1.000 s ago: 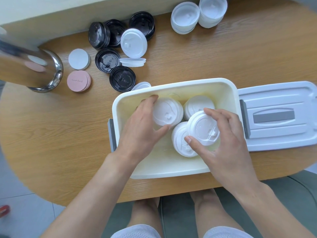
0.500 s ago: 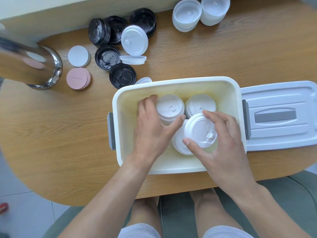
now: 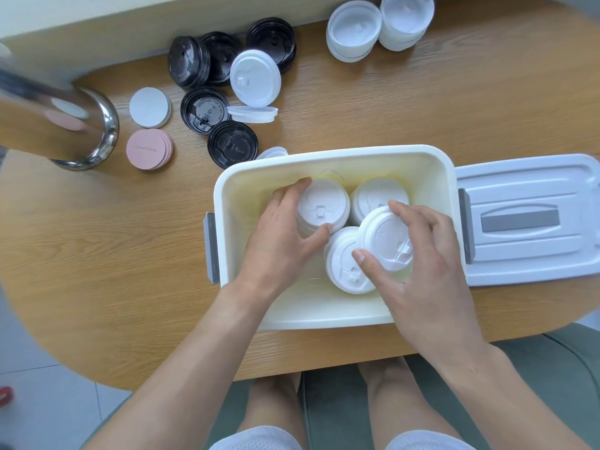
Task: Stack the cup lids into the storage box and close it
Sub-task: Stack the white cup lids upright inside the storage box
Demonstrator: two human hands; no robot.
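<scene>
Midway: your left hand (image 3: 285, 232) gripped a lid stack (image 3: 323, 209) inside the box (image 3: 324, 315); your right hand (image 3: 418, 254) pinched another lid (image 3: 384, 237). Black lids (image 3: 232, 148) remained on the counter (image 3: 422, 102); box cover (image 3: 526, 219) lay off.

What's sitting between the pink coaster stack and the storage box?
In the head view, one black cup lid lies between the pink coaster stack and the storage box; a white lid peeks beside it.

It looks like a café or drinks counter, though the view is too narrow to be sure: takeaway cup lids, black (image 3: 232, 152) and white (image 3: 353, 31), crowd the far edge of a wooden table (image 3: 97, 254), beside paper coasters (image 3: 147, 149).
</scene>
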